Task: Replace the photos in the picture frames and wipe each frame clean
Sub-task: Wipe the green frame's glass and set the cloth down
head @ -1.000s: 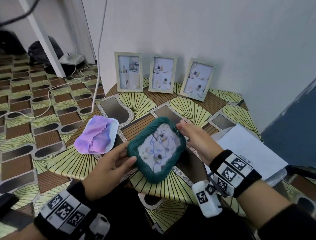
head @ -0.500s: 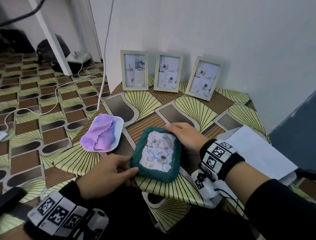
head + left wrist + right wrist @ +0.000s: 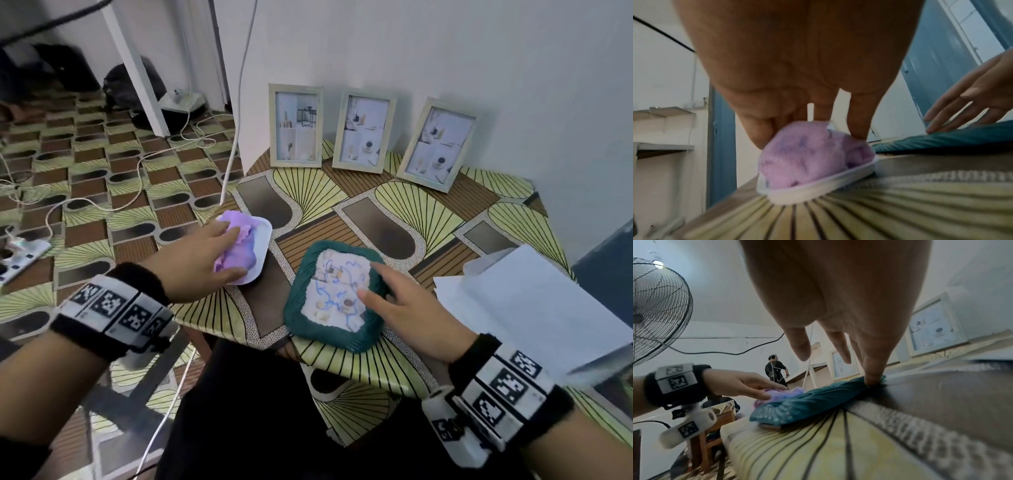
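Note:
A dark green textured picture frame (image 3: 303,308) lies flat near the table's front edge, its photo scribbled with blue lines. My right hand (image 3: 370,279) rests straight fingers on the frame's right edge; in the right wrist view one fingertip (image 3: 871,381) presses the green frame (image 3: 807,400). My left hand (image 3: 233,249) is on the purple cloth (image 3: 245,255) in a white tray (image 3: 264,236), left of the frame. The left wrist view shows thumb and fingers closing on either side of the cloth (image 3: 807,159). Three pale frames (image 3: 296,125) (image 3: 364,132) (image 3: 436,144) lean on the wall.
White paper sheets (image 3: 531,301) lie at the table's right side. The green frame sits close to the table's front edge (image 3: 342,363). Cables and a power strip (image 3: 20,250) lie on the floor to the left. A fan (image 3: 653,309) and another person (image 3: 775,369) stand in the background.
The green frame, held tilted up in both hands a second ago, now lies flat on the table. My left hand left it and moved left onto the purple cloth.

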A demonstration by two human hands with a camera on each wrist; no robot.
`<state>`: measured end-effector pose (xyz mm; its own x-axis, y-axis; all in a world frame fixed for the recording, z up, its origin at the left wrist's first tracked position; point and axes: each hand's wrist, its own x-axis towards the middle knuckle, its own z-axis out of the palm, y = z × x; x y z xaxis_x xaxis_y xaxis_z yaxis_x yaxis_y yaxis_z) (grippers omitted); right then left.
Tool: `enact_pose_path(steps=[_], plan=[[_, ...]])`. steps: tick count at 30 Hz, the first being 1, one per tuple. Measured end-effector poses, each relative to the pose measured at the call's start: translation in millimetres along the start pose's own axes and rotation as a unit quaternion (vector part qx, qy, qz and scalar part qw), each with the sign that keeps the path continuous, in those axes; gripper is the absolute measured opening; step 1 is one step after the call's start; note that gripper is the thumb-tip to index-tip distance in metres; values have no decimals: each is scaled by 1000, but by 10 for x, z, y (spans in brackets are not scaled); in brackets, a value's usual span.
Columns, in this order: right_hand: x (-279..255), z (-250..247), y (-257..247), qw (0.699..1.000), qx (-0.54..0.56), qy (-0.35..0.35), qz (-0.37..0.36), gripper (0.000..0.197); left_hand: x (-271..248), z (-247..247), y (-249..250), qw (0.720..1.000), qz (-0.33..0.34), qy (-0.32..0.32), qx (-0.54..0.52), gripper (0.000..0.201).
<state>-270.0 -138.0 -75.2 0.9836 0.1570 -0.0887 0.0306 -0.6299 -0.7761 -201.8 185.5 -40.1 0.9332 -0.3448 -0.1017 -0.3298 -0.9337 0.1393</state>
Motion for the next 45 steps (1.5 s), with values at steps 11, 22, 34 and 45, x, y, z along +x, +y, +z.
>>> enact_pose_path(steps=[11,22,34,45], plan=[[9,86,67,998,23,-7,51,64,77,113,-28,999,-3,31,-38,29],[-3,59,36,970,236,49,46,26,36,-14,995,939,179,232,-180,31],[-131,45,70,944,298,137,51,30,9,499,1469,990,130,-55,-8,73],[35,25,-324,988,-153,5,-36,63,46,190,741,957,131,147,-211,26]])
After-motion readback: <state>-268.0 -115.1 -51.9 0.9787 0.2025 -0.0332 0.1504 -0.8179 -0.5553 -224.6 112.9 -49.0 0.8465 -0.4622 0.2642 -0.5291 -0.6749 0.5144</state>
